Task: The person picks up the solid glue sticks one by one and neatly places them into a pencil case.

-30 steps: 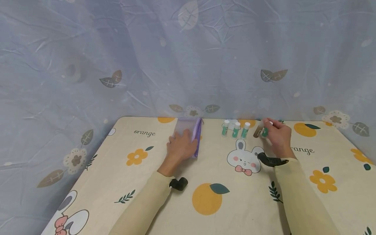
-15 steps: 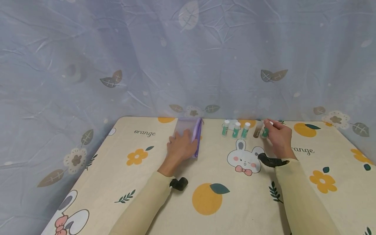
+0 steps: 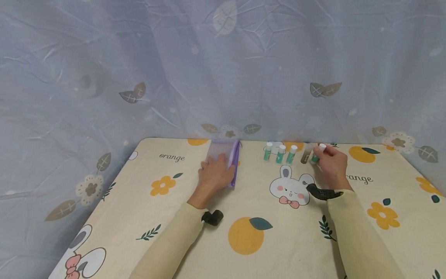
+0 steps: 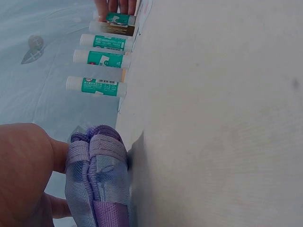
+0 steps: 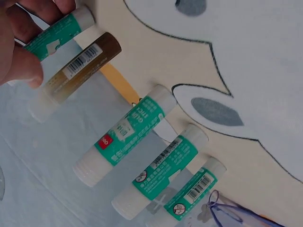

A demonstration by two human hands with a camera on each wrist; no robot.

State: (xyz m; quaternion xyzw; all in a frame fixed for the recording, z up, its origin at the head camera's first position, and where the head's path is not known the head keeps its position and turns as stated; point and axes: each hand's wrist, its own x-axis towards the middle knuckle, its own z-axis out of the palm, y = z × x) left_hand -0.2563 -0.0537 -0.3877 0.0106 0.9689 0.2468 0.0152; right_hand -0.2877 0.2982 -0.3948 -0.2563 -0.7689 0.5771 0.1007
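Note:
My left hand rests with spread fingers on a purple mesh zip pouch; the left wrist view shows the pouch edge-on beside the fingers. On the right, my right hand pinches a green glue stick with a white cap between thumb and fingers. That glue stick leans slightly, partly hidden by the fingers in the right wrist view. Just left of it stands a brown tube with a pale cap, apart from the thumb. Several more green glue sticks stand upright in a row.
A cream cloth printed with oranges, flowers and rabbits covers the table. Behind its back edge hangs a grey-blue curtain with leaf prints. The row of tubes stands close to that edge.
My right hand has come off the brown tube's cap and shifted slightly right. The brown tube stands straighter, and the green glue stick in the hand now leans right. My left hand has stayed still.

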